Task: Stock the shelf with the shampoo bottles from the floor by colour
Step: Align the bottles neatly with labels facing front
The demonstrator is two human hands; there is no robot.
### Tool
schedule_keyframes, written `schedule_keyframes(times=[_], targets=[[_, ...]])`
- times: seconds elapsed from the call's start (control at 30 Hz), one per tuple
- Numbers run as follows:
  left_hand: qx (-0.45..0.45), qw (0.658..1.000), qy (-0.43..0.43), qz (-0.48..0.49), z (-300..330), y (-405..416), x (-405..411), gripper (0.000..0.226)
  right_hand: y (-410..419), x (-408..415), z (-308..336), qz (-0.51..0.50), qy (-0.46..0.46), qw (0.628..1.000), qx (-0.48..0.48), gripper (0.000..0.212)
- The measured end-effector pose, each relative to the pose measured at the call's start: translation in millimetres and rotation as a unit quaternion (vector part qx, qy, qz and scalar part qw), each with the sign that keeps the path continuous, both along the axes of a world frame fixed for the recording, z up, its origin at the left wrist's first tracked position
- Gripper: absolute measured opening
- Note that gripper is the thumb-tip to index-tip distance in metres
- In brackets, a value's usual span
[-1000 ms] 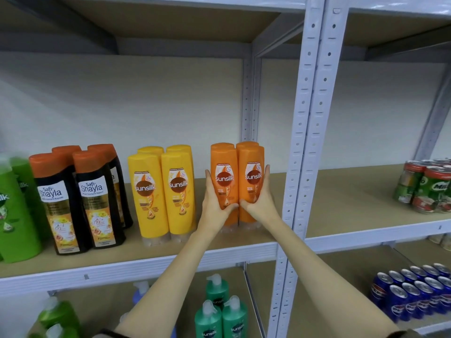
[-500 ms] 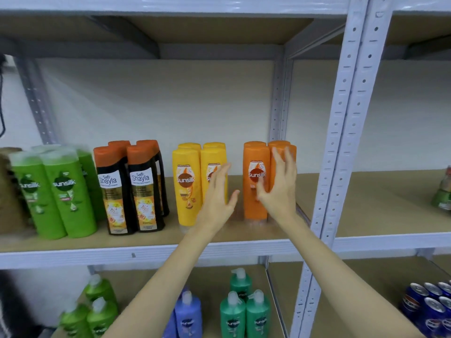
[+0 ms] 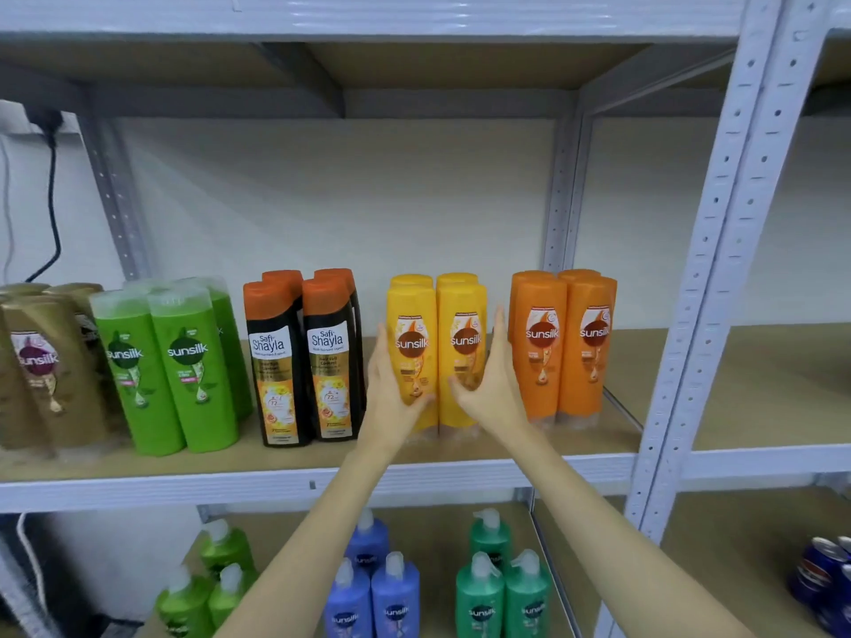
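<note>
On the middle shelf the shampoo bottles stand upright in colour groups: gold, green, black with orange caps, yellow and orange. My left hand presses the left side of the yellow group, thumb across the front. Against that group's right side lies my right hand, in the gap beside the orange bottles. Both hands clasp the front yellow pair between them. The bottles behind are mostly hidden.
A perforated grey upright post stands right of the orange group, with bare shelf board beyond it. The lower shelf holds green, blue and teal pump bottles, plus cans at far right. A black cable hangs at left.
Both hands let go of the orange bottles and moved left onto the yellow group. My view has swung left, bringing the green and gold bottles into sight.
</note>
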State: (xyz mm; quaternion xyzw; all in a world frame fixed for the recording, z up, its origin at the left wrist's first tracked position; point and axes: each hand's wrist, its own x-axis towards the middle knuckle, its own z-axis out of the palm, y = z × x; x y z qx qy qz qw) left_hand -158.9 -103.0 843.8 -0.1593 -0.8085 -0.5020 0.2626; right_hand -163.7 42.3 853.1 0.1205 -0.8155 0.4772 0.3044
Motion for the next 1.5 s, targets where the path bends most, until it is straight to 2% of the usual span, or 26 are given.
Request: schedule_keyframes(times=[0.1,0.23,1.0,1.3,1.5], targets=[[-0.005,0.998,-0.066,-0.008,-17.8,-2.7,-3.3,0.113,-3.1,5.6,-17.8,-0.008,-0.062,0.998,0.015,0.110],[-0.003,0.997,-0.080,-0.015,-26.0,-4.3,-5.3,0.109,-8.5,7.2,-31.5,-0.019,-0.091,0.995,0.042,0.113],[-0.008,0.996,-0.084,-0.018,-21.4,-2.2,-15.5,0.104,-7.2,-9.2,-34.4,-0.040,-0.088,0.995,0.033,0.112],[-0.007,0.995,-0.098,-0.021,-25.6,-3.4,-19.3,0.104,2.4,-14.5,-38.0,0.034,-0.116,0.993,-0.012,0.111],[-0.007,0.990,-0.133,-0.036,-28.1,-0.1,-21.2,0.101,1.1,-17.1,-40.2,0.046,-0.125,0.991,-0.018,0.099]])
